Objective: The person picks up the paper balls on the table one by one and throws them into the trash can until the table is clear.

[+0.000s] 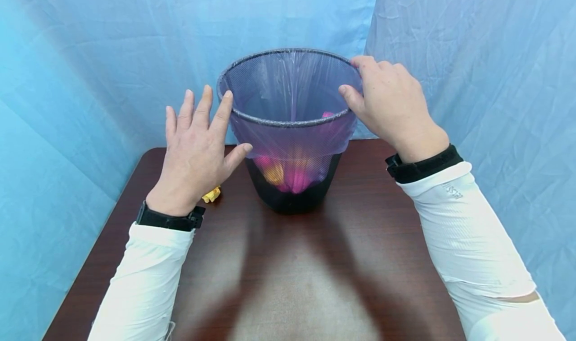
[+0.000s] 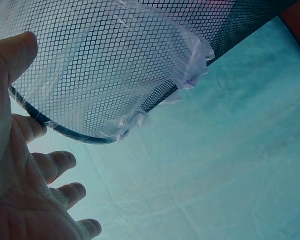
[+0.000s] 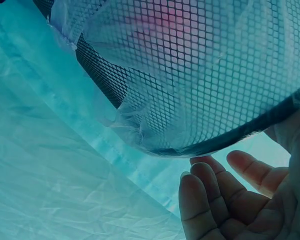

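White sleeves (image 1: 472,241) reach in from the near edge of the dark wooden counter (image 1: 315,281), each ending in a black wrist strap. Beyond them, toward the far edge and about midway between the sides, stands a black mesh bin (image 1: 292,181) lined with a thin translucent bag (image 1: 288,131) whose top is folded out over the rim and hangs partway down the outside. The left hand (image 1: 198,141) is spread flat, fingers (image 1: 225,113) straight and apart, with one fingertip just at the left side of the rim and nothing held. The right hand (image 1: 391,106) rests on the right side of the rim; its thumb lies against the bag-covered edge and its fingers look only loosely bent, so it seems to touch rather than clamp. The bin looks light and springy, its wire rim the one stiff part; the liner seems flimsy, slippery and easy to tear, so the rim on two opposite sides looks like the place to take hold. Pink and yellow things (image 1: 288,173) show blurred through bag and mesh, and I cannot tell what they are. A small yellow scrap (image 1: 211,195) near the left edge is half hidden by the left wrist.
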### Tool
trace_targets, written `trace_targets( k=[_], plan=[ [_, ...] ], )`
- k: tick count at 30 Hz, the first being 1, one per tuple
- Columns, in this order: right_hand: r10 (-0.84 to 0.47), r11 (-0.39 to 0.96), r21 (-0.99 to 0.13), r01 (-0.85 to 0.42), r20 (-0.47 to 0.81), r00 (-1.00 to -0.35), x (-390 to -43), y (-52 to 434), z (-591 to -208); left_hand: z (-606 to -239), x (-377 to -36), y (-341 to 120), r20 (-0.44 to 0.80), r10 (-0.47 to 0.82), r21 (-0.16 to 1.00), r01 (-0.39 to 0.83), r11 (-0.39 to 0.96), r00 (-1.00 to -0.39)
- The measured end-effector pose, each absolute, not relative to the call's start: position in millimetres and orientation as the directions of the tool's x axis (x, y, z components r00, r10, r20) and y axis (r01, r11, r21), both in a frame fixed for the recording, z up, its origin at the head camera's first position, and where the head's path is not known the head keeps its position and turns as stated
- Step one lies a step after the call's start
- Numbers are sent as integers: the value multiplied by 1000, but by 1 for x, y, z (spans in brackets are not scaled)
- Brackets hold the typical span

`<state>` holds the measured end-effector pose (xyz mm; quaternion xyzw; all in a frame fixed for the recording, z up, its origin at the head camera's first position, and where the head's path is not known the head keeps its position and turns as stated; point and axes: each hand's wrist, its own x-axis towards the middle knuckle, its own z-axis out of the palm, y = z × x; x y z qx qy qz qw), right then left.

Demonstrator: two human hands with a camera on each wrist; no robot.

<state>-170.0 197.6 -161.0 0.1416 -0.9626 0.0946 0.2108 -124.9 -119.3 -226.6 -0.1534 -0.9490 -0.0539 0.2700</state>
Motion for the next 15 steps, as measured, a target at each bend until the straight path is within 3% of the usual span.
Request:
trace_targets(
  k=[15],
  plan=[
    [-214, 941, -149, -304, 434, -875, -170, 198, -165, -226, -125, -119, 529, 256, 34, 322, 946, -809]
  ],
)
